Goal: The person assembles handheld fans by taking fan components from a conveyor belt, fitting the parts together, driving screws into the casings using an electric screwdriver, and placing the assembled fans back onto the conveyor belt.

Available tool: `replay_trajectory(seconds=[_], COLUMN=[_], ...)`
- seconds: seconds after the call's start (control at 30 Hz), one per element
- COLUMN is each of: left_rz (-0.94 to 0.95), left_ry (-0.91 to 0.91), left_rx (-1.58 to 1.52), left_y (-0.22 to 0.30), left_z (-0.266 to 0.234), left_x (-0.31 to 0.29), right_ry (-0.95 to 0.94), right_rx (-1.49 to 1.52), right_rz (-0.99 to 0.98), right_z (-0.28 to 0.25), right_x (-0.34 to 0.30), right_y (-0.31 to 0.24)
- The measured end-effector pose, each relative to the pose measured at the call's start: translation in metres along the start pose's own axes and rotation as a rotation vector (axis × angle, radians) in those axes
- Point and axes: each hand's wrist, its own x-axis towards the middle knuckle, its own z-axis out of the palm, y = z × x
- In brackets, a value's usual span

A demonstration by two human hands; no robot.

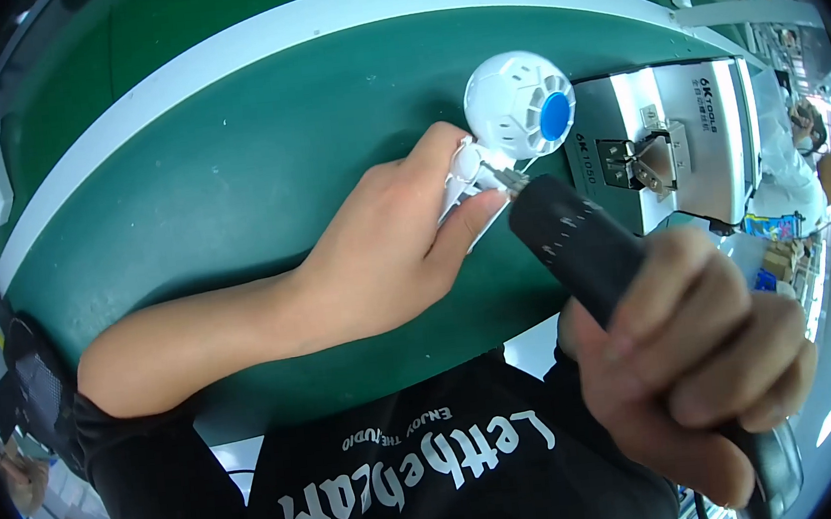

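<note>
A: Where is the device lying?

B: The white device (510, 100) is lying over the table (229, 197), between the left hand (382, 218) and the silvery box (710, 146). Its blue disc (555, 116) is facing right; its base (467, 162) is extending toward the hand. Contact with the table: cannot tell.

A: Left grip?

B: Clamping the base between thumb (468, 216) and fingers, leaving the rounded end free.

A: Right grip?

B: The right hand (694, 343) is wrapping the black driver (574, 239), fingers curling about its rear. The bit (506, 177) is pointing at the base, just beside the thumb. Whether its tip is seating, cannot tell.

A: Technique?

B: My judgement: screwdriving, so the right hand should be lining the bit up straight and pressing evenly, while the left is bracing the base against twist. The thumb is sitting in the slip path; shifting it aside would be safer.
</note>
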Motion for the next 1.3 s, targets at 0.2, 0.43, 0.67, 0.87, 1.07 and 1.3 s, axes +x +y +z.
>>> replay_trajectory(seconds=[0.2, 0.43, 0.67, 0.87, 1.07, 1.3], left_rz=[-0.249, -0.157, -0.208, -0.184, -0.184, -0.195], left_ry=[0.011, -0.044, -0.028, -0.018, -0.069, -0.082], left_rx=[-0.264, -0.137, -0.253, -0.288, -0.255, -0.255], left_y=[0.005, 0.000, 0.003, -0.001, 0.001, 0.001], left_z=[-0.004, -0.007, -0.009, -0.010, -0.014, -0.012], left_x=[0.008, 0.002, 0.007, 0.006, 0.000, 0.002], right_ry=[0.227, 0.121, 0.091, 0.078, 0.105, 0.750], right_rx=[-0.339, -0.461, -0.051, 0.107, 0.209, -0.622], right_rz=[-0.217, 0.112, 0.198, 0.185, 0.174, -0.420], right_z=[-0.067, -0.077, -0.059, -0.035, -0.049, -0.124], right_x=[0.044, 0.059, 0.053, 0.038, 0.048, 0.080], right_y=[-0.059, -0.036, -0.039, -0.026, -0.031, -0.033])
